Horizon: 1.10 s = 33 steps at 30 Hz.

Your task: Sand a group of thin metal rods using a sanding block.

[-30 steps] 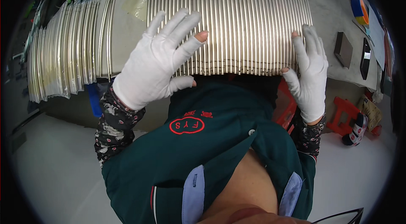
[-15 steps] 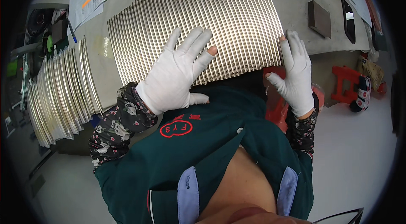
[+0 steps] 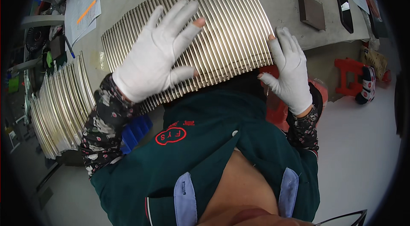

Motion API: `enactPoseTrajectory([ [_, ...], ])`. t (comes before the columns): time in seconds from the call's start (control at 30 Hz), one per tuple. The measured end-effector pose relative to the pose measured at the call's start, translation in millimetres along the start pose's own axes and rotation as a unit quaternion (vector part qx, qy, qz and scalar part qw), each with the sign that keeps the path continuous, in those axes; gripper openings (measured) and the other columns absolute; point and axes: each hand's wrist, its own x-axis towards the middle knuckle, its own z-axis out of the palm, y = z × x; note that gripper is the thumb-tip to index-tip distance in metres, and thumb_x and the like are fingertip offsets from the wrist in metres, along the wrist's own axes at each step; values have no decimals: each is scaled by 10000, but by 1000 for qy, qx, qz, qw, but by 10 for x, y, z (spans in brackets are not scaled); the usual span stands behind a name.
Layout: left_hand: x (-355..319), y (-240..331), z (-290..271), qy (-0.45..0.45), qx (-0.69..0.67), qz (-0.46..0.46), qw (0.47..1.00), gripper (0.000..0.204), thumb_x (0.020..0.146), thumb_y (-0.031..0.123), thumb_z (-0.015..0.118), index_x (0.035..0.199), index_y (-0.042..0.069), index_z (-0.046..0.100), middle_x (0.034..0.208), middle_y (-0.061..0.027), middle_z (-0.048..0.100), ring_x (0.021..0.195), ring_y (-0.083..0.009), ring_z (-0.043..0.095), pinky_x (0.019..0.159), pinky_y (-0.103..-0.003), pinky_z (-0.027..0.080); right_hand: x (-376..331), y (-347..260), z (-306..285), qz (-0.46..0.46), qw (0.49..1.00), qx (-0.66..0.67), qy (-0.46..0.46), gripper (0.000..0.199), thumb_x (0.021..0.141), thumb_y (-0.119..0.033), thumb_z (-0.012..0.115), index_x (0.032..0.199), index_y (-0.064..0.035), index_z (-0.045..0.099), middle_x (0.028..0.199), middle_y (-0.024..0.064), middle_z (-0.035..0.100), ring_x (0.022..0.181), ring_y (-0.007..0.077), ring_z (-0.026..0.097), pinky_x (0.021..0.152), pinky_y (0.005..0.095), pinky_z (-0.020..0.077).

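A wide row of shiny metal rods (image 3: pixel 226 21) lies side by side on the grey table, their near ends lined up along the front edge. Over the left part of the row my left hand (image 3: pixel 156 51), in a white glove with an uncovered fingertip, is spread flat with fingers apart. Whether it presses on the rods or hovers just above them I cannot tell. My right hand (image 3: pixel 290 64), gloved the same way, is at the row's right end. Its fingers point away along the outermost rod and its thumb stands apart, near the front edge.
Bundled rods in clear wrapping (image 3: pixel 60 106) lie at the left. Papers with an orange strip (image 3: pixel 86 11) are behind them. A dark rectangular block (image 3: pixel 311 11) and a black phone (image 3: pixel 344 10) rest at the right. Below are a blue bin (image 3: pixel 136 131) and a red stool (image 3: pixel 349 75).
My left hand has moved farther up and to the left over the rods. My right hand stays at the right end. The whole view has shifted slightly, and a blue bin now shows.
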Motion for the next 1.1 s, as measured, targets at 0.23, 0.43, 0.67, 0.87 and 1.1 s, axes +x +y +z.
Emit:
enactPoseTrajectory([
  [0.23, 853, -1125, 152, 60, -115, -46, 990, 637, 960, 360, 584, 1435, -25, 407, 1461, -256, 429, 1377, -371, 403, 1146, -410, 318, -54, -23, -45, 28, 999, -13, -13, 941, 596, -264, 860, 1374, 23, 417, 1366, 258, 471, 1315, 448, 428, 1086, 543, 372],
  [0.43, 1215, -1250, 461, -18, -45, -59, 997, 651, 1008, 403, 477, 1495, -7, 341, 1543, -207, 364, 1478, -329, 259, 1216, -470, 171, -116, 13, -73, 49, 999, 8, 1, 919, 574, -220, 867, 1353, 25, 445, 1361, 249, 483, 1302, 443, 450, 1084, 513, 387],
  [0.67, 1176, -1290, 535, -29, -43, 7, 999, 596, 1008, 330, 492, 1494, 13, 359, 1568, -168, 341, 1501, -308, 218, 1216, -518, 122, -134, 26, -60, 58, 998, -17, 4, 899, 556, -201, 871, 1322, 42, 469, 1355, 254, 486, 1287, 446, 464, 1066, 502, 408],
  [0.87, 1186, -1277, 512, -41, -49, 26, 998, 560, 1018, 317, 467, 1493, 34, 377, 1584, -130, 330, 1506, -309, 206, 1206, -550, 106, -135, 36, -57, 56, 998, -16, 10, 886, 560, -195, 867, 1317, 41, 473, 1368, 253, 474, 1291, 443, 459, 1069, 504, 409],
  [1.1, 1241, -1392, 612, -25, -8, 54, 998, 591, 1005, 383, 480, 1508, 94, 366, 1581, -128, 334, 1500, -327, 213, 1204, -559, 138, -151, 39, -44, 67, 998, -17, 3, 873, 579, -201, 862, 1326, 31, 474, 1380, 243, 470, 1313, 439, 436, 1088, 510, 387],
])
